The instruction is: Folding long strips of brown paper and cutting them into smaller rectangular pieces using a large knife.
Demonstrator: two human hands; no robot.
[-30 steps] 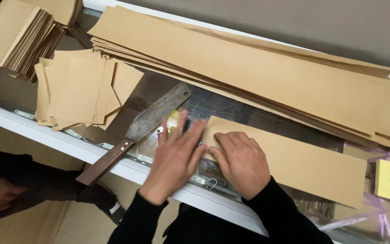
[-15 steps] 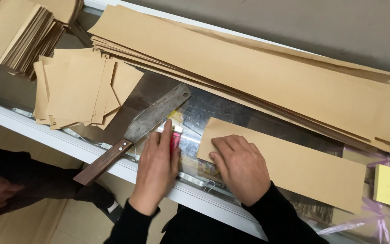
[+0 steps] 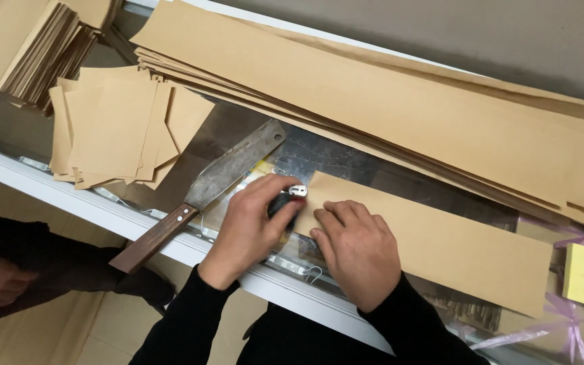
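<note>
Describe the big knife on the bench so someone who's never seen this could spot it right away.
Start at the long stack of brown paper strips across the bench. Just below its left part, beside the left hand, lies the knife. Alone among paper, it has a broad, worn metal blade and dark wooden handle overhanging the bench edge.

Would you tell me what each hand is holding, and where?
The left hand grips a small dark tool around its body; the right hand presses flat on the paper strip.

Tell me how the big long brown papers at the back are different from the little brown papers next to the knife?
The long brown strips run across most of the table; the small brown pieces are short, roughly square. The strips lie in a fairly even stack, while the small pieces sit fanned out and crooked. The strips lie behind the knife; the pieces lie left of it. Both are the same tan paper, lying flat.
</note>
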